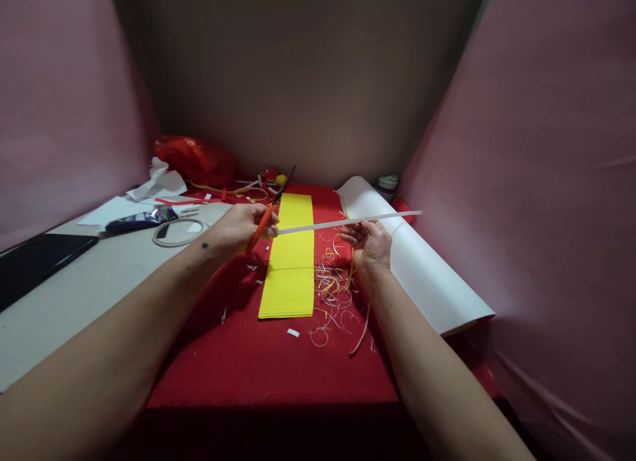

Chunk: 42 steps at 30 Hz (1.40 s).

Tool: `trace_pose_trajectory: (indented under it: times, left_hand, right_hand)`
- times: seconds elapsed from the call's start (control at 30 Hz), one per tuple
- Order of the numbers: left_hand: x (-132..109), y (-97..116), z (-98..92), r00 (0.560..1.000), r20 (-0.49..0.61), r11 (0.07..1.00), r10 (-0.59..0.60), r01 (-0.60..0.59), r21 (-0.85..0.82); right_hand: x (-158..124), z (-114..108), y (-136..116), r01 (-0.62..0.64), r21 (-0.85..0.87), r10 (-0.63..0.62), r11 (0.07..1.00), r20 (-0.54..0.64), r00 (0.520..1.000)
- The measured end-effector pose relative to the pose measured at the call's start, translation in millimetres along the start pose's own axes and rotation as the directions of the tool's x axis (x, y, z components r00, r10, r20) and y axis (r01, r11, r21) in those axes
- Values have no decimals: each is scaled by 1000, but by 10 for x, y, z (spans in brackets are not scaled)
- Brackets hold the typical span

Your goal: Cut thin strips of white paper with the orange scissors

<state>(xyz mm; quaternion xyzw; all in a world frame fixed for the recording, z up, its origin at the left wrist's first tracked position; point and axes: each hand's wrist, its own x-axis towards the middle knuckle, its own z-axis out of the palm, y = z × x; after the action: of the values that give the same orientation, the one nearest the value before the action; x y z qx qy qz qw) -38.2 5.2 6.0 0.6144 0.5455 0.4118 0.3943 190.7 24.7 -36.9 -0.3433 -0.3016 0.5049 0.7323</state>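
Scissors [261, 227] and white strip [328, 226] in left hand [241, 222], strip-end hidden — right hand [371, 246] touching, grip unclear.

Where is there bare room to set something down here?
Free: the red cloth between the small white scrap and the front edge; the pale surface between the black slab and left forearm. Crowded: tangled threads right of the yellow sheet.

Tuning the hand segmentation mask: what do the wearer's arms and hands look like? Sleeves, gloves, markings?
Left hand and right hand are bare, no gloves. Left forearm and right forearm show no sleeves, watch or bracelet. One small, dark, roundish mark near the left wrist. Some fingers are hidden, so rings can't be fully ruled out.
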Motion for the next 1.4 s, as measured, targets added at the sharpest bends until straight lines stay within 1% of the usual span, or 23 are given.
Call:
trace_pose_trajectory:
  times: [0.13,0.3,0.5,0.63,0.77,0.93,1.17,1.4]
  left_hand:
    - [-4,2,-29,1000,-8,999,-2,2,45]
    - [-5,10,-29,1000,-2,1000,-13,13,15]
    - [15,-11,2,1000,-3,999,-26,26,-37]
    - [28,-31,2,1000,-9,999,-23,23,-41]
    - [43,-53,0,1000,-20,998,-24,23,-62]
    - [74,-85,4,1000,-6,998,5,-5,-68]
    - [115,-144,-16,1000,-26,999,13,-14,-39]
    - [172,-225,-17,997,-76,996,5,-12,-86]
  right_hand:
    - [32,-30,-5,-2,27,3,1000,-34,999]
    - [51,-48,-8,-25,39,26,999,-32,999]
    - [-3,3,-12,-59,20,59,998,16,998]
    - [-57,30,10,-91,-44,94,995,93,991]
    - [-91,44,34,-88,-80,99,993,150,984]
    - [-96,45,58,-102,-78,114,992,168,979]
    - [-60,5,122,-87,-66,98,994,189,977]
    - [-50,-6,157,-92,-65,103,994,196,975]
